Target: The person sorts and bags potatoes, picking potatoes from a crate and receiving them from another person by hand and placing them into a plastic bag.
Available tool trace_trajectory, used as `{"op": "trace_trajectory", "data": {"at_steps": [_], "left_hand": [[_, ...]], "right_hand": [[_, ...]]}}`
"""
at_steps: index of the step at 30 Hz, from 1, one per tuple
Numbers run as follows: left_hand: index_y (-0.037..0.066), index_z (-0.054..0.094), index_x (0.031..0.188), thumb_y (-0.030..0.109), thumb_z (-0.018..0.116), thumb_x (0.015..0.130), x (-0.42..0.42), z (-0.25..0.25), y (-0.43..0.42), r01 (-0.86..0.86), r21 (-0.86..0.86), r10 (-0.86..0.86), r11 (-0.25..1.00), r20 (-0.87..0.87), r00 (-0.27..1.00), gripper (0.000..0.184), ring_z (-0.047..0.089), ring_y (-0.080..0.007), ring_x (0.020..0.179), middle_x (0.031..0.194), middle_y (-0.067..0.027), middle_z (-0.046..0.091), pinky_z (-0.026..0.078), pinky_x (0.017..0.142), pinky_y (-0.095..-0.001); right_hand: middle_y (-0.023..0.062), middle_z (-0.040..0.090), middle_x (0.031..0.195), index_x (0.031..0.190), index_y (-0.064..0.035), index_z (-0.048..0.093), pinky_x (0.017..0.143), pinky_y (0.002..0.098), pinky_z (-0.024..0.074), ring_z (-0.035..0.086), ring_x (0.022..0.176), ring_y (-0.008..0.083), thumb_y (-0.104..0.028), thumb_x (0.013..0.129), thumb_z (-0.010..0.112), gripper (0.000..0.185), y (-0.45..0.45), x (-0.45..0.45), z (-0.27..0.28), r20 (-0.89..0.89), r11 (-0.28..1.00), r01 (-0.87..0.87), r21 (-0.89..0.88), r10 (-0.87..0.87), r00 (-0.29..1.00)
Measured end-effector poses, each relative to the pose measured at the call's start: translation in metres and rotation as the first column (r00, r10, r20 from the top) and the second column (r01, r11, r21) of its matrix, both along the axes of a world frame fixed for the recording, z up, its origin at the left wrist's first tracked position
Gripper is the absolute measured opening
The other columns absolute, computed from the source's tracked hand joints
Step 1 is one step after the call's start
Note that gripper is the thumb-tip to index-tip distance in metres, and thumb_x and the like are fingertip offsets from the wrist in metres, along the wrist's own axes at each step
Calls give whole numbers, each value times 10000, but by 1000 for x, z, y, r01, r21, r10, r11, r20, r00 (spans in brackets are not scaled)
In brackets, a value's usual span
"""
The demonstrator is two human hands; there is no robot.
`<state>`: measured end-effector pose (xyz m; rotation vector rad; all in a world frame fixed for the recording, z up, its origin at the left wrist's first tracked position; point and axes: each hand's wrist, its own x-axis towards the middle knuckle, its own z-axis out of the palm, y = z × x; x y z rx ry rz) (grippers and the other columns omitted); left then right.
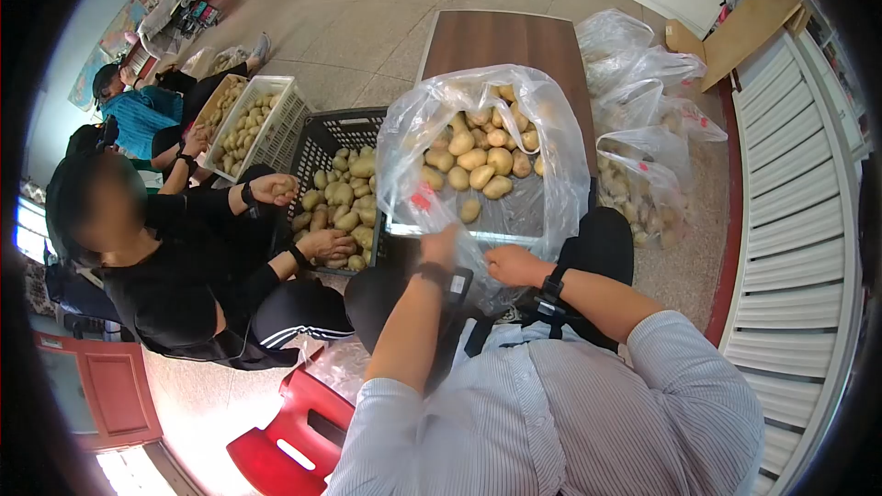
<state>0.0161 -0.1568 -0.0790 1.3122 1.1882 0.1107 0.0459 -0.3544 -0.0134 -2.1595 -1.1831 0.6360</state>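
Now, in the head view, a person in a striped shirt (588, 404) has both hands at the near edge of a big clear bag (571, 156). The left hand (441, 245) is a bit blurry, with its fingers curled around the plastic. The right hand (516, 265) is bunched up like a fist, holding the plastic just beside it. The bag lies on the near part of a brown worktop (501, 41), its mouth wide, with lots of potatoes (476, 159) inside. One small potato (470, 210) sits nearest the hands. Just left of the bag, a black crate (310, 136) has more potatoes in it. A co-worker in black (184, 262) holds a potato over it and rests the other hand on the pile. More full bags (648, 142) stand on the floor, right of the worktop.
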Motion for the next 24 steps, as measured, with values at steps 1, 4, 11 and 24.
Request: {"op": "trace_trajectory", "data": {"at_steps": [1,4,11,24], "left_hand": [[-88,587,1117,225,740,786,-5,18,-7,80,-101,-73,992,74,995,481,634,-278,818,969,-143,659,510,707,-405],[-70,598,1061,206,654,795,-5,-27,0,350,27,-351,937,87,932,388,630,-267,774,908,-166,648,498,664,-409],[-60,630,935,127,549,795,-13,-12,-24,375,-71,-361,924,153,920,247,632,-357,796,873,-247,627,504,692,-440],[-90,602,881,324,514,903,-16,-1,-32,343,17,-341,939,166,925,423,628,-320,718,741,-228,613,461,648,-452]], "right_hand": [[237,622,806,822,-20,588,691,520,463,598,773,447,-218,810,505,215,-1,0,-3,-2,1000,-2,1,2,1000],[246,612,800,816,-15,581,701,510,466,598,782,444,-219,811,509,216,-5,0,-9,33,988,-149,-39,151,988],[208,630,771,821,-26,616,705,486,482,616,747,398,-247,831,515,244,-14,-22,-4,-140,978,-207,-2,205,969],[137,611,808,919,-4,633,575,427,481,609,655,293,-491,881,581,492,-9,17,-21,-220,780,616,-112,-624,750]]}}
